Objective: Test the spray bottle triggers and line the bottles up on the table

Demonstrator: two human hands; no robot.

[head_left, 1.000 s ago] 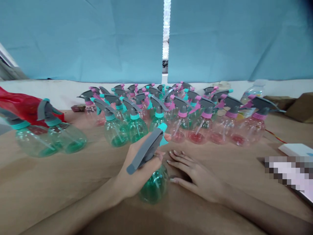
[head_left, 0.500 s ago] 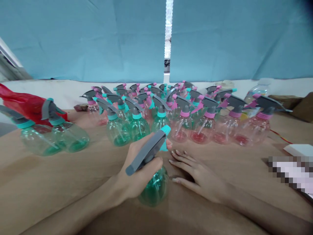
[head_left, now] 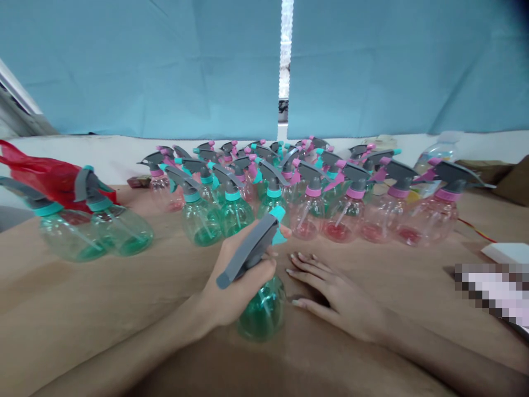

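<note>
Wrapped round the neck of a green spray bottle (head_left: 264, 311) is my left hand (head_left: 235, 270). The bottle has a grey trigger head with a turquoise nozzle, pointing away from me and tilted. My fingers hide its collar. To the right, my right hand (head_left: 330, 292) lies flat on the table (head_left: 173, 292), fingers stretched out, apart from the bottle. Just beyond my hands stand several spray bottles in rows, green ones (head_left: 202, 220) with turquoise collars and pink ones (head_left: 341, 220) with pink collars.
Two green spray bottles (head_left: 122, 229) stand at the left, before a red plastic bag (head_left: 53, 176). A clear jug (head_left: 438, 154) and cardboard (head_left: 516, 182) are at the back right. A white object (head_left: 508, 252) and a blurred-out item (head_left: 496, 292) lie at the right edge.
My left hand and the spray bottle in it have shifted slightly up and to the right. The right hand stays in place.
</note>
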